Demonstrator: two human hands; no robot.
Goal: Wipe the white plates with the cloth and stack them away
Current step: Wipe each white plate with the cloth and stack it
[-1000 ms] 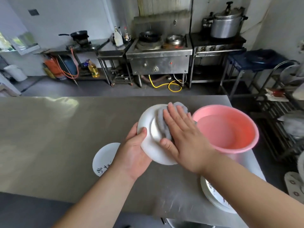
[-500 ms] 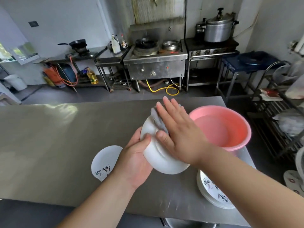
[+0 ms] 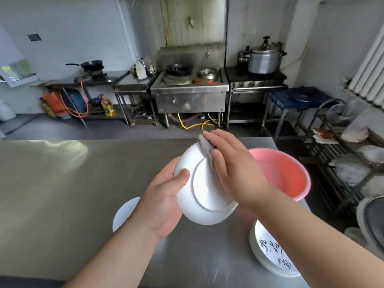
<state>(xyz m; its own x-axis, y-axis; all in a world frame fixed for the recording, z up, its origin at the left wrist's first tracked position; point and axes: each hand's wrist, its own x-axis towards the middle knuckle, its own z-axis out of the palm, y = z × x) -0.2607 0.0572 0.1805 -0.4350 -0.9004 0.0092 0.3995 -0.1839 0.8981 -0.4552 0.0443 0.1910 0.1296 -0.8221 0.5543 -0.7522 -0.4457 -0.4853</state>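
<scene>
White plate, lone and face up, lay on the steel bench at far left, probably the start of the wiped pile. Left hand gripped a second plate above the bench, thumb curled over its rim, the other fingers hidden behind; the tilt presented the foot ring for wiping. Grey cloth sat at the upper rim under the right hand, whose fingers lay straight and pressed together, spreading the pressure. Pink basin stood just beyond; its contents could not be told. Stack of plates, printed with characters, waited at near right, apparently unwiped.
</scene>
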